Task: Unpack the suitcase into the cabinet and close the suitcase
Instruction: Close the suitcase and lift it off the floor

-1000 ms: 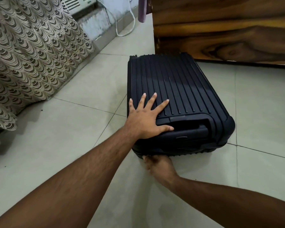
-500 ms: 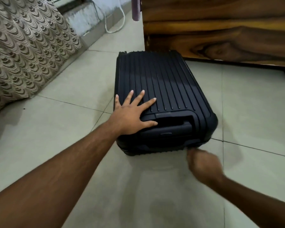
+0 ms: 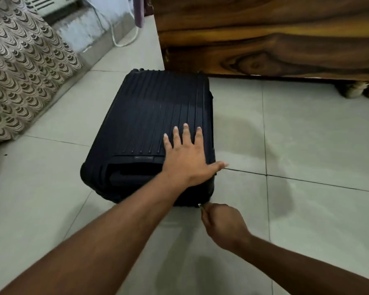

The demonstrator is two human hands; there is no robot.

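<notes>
Now one suitcase [image 3: 158, 124]; two hands: left [image 3: 186, 160] flat atop, right [image 3: 219, 222] pinching one zipper pull [image 3: 200, 205].

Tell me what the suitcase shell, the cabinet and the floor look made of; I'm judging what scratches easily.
The suitcase looks like hard moulded plastic, dark navy and matte, with straight raised ribs. The cabinet shows bold brown grain with a soft sheen: polished wood or wood-look laminate, I cannot tell which. The floor is pale glossy tile, with dark grout lines and faint reflections.
</notes>
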